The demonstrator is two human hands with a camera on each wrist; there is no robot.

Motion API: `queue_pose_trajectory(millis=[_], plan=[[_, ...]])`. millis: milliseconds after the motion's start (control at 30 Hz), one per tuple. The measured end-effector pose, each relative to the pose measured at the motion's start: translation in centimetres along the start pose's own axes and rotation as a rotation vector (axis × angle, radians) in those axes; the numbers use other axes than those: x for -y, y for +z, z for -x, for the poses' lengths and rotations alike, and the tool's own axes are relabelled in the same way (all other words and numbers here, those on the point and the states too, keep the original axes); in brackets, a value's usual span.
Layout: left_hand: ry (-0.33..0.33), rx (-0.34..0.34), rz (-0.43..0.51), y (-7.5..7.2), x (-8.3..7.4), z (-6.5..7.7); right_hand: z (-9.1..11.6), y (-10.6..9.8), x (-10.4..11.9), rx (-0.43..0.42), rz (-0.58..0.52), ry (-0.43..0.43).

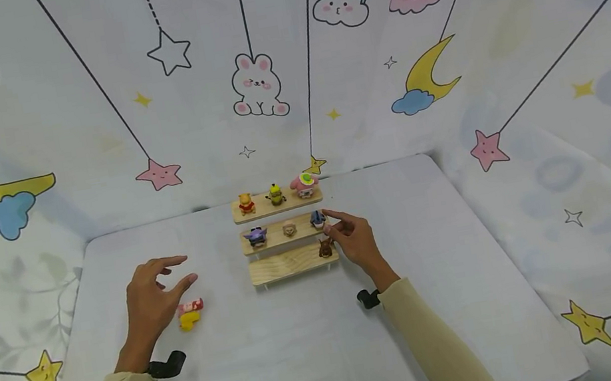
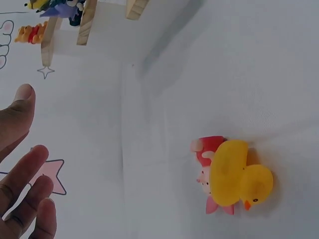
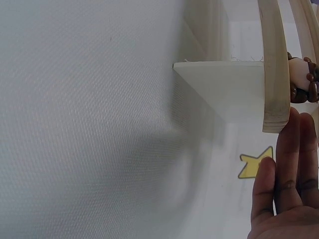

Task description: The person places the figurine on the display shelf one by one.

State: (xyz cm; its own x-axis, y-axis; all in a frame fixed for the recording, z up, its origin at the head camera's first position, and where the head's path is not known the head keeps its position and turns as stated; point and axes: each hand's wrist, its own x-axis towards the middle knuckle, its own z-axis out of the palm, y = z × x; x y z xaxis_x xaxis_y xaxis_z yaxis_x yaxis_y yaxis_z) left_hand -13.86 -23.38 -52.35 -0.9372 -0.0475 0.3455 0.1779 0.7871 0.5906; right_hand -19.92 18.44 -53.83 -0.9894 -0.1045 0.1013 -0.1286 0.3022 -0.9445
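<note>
My right hand [image 1: 352, 236] is at the right end of the middle shelf [image 1: 274, 243], thumb and index finger pinching a small blue figurine [image 1: 317, 218] at its side. Other fingers reach past the lowest shelf's end in the right wrist view, beside a brown figurine [image 1: 324, 248]. My left hand [image 1: 150, 297] hovers over the left of the table, thumb and index finger apart, nothing between them. Below it a yellow rubber duck [image 2: 234, 174] lies against a pink piglet figurine [image 2: 205, 183] in red. A purple figurine [image 1: 256, 236] and a beige one [image 1: 289, 227] share the middle shelf.
The lowest wooden shelf [image 1: 288, 265] stands in front. Behind, the top shelf [image 1: 262, 209] bears a bear figurine in red [image 1: 246, 203], a yellow-green figurine [image 1: 275, 194] and a pink one [image 1: 305, 185]. A white cloth [image 1: 286, 362] covers the table; a printed curtain [image 1: 208, 119] hangs behind.
</note>
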Motion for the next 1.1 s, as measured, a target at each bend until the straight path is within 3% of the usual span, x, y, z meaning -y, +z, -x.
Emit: queue_pose_trajectory(millis=[500,800,1100], plan=[[-0.059,-0.003,-0.045,-1.0,2.2,2.3,0.0,0.0,0.0,0.007,0.003,0.020],[-0.106,0.057,-0.070,0.6,3.5,4.2,0.0,0.0,0.2,-0.001,0.003,0.019],[-0.124,0.094,-0.104,1.8,4.1,5.2,0.0,0.1,0.2,0.001,0.002,0.036]])
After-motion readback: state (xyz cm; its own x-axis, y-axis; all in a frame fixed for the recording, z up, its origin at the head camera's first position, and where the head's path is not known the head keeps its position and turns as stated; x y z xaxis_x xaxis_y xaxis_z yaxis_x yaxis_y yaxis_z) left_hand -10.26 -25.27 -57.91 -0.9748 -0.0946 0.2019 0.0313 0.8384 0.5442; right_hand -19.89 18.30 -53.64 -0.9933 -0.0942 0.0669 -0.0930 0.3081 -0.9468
